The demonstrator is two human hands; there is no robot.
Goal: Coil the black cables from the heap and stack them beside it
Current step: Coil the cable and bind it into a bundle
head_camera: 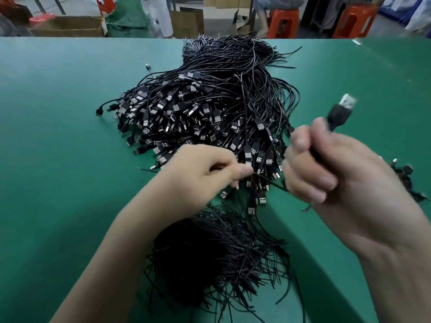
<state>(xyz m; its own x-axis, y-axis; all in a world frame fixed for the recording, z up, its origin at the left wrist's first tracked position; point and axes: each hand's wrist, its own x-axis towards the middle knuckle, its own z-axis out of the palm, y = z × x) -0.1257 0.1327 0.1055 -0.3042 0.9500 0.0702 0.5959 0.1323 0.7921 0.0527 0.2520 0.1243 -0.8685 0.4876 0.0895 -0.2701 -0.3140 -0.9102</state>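
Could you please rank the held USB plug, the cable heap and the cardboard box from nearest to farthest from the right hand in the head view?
1. USB plug: sticks up out of the right hand and its grip.
2. Cable heap: on the green table, just to that hand's left.
3. Cardboard box: beyond the table's far edge, far left.

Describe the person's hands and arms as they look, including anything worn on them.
Both are bare. The left hand and right hand wear no gloves, and no ring shows on the visible fingers. The left forearm and right forearm are uncovered to the frame's edge: no sleeve, watch or wristband in view. The fingernails that show look short and unpainted.
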